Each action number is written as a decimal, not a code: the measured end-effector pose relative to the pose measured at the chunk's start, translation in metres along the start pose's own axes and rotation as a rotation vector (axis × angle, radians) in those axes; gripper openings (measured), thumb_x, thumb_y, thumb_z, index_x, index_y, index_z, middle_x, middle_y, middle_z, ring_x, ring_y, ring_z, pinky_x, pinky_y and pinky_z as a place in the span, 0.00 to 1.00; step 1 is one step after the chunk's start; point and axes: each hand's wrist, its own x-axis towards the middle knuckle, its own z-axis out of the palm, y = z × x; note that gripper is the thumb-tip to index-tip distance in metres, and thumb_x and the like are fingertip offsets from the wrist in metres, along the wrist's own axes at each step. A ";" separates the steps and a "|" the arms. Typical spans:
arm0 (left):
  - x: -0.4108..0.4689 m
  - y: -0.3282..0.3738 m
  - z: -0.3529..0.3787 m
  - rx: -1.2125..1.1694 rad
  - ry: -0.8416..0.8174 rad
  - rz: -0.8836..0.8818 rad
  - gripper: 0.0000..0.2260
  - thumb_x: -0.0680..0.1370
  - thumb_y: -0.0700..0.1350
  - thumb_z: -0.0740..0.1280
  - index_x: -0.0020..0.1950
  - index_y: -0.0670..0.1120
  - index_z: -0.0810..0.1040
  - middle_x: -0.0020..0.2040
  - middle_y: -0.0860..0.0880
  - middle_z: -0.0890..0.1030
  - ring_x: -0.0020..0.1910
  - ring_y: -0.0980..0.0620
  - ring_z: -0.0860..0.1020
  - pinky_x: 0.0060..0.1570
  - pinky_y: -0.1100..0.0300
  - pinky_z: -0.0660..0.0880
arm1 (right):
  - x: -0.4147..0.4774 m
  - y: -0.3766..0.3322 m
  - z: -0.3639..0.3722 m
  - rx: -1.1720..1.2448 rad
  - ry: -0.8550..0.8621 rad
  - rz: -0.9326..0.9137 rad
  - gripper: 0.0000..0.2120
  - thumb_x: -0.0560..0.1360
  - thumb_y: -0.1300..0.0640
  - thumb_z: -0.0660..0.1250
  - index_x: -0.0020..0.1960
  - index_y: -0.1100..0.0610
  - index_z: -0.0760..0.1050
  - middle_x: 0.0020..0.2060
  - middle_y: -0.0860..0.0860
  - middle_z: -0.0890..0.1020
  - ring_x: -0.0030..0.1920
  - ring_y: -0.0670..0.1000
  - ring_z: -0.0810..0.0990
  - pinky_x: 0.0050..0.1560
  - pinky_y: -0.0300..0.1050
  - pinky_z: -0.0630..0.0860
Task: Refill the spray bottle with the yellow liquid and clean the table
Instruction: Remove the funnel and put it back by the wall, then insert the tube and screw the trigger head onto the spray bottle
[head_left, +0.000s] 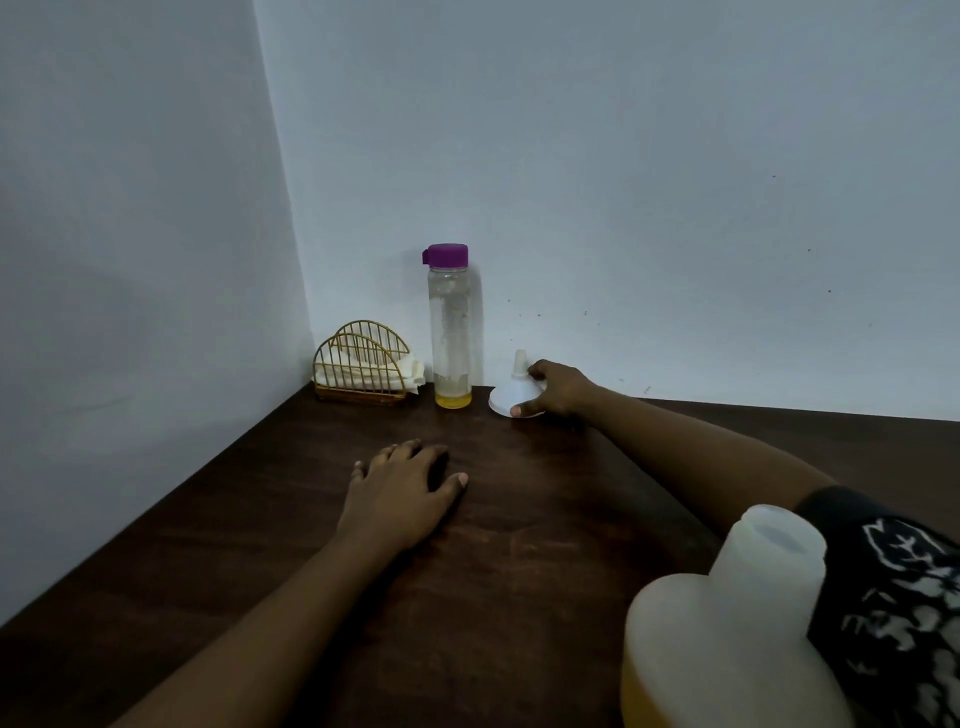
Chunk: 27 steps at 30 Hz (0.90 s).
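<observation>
A tall clear bottle (450, 332) with a purple cap stands against the back wall, a thin layer of yellow liquid at its bottom. Just to its right a white funnel (511, 392) sits wide end down on the dark wooden table (519, 571); my right hand (558, 392) grips its cone, thumb at the front rim. My left hand (402, 491) rests flat on the table, fingers relaxed, holding nothing. At the near right stands a wide, translucent white bottle (727, 623) with an open neck and yellow liquid low inside.
A gold wire holder (361, 366) with white napkins or cloths sits in the back left corner next to the tall bottle. Pale walls close off the table at the back and left. My patterned black sleeve (893, 597) is behind the wide bottle.
</observation>
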 end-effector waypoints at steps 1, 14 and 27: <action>-0.001 0.001 -0.001 0.000 0.005 0.001 0.25 0.78 0.64 0.54 0.73 0.58 0.62 0.76 0.51 0.60 0.75 0.49 0.56 0.73 0.44 0.50 | -0.004 -0.002 -0.003 -0.011 0.004 -0.004 0.37 0.69 0.48 0.74 0.71 0.59 0.63 0.68 0.56 0.70 0.66 0.56 0.70 0.62 0.45 0.67; -0.067 0.025 -0.031 -0.553 0.348 0.042 0.13 0.78 0.47 0.65 0.62 0.50 0.76 0.62 0.48 0.77 0.58 0.53 0.75 0.54 0.58 0.72 | -0.203 0.005 -0.134 0.260 0.092 0.025 0.09 0.72 0.58 0.72 0.51 0.57 0.78 0.44 0.50 0.81 0.45 0.48 0.79 0.41 0.40 0.73; -0.266 0.187 -0.058 -1.081 -0.395 0.171 0.10 0.75 0.47 0.68 0.46 0.40 0.81 0.39 0.46 0.82 0.33 0.52 0.79 0.33 0.60 0.76 | -0.355 0.111 -0.150 0.337 0.169 0.481 0.12 0.74 0.57 0.70 0.36 0.63 0.72 0.32 0.59 0.78 0.29 0.52 0.76 0.25 0.39 0.74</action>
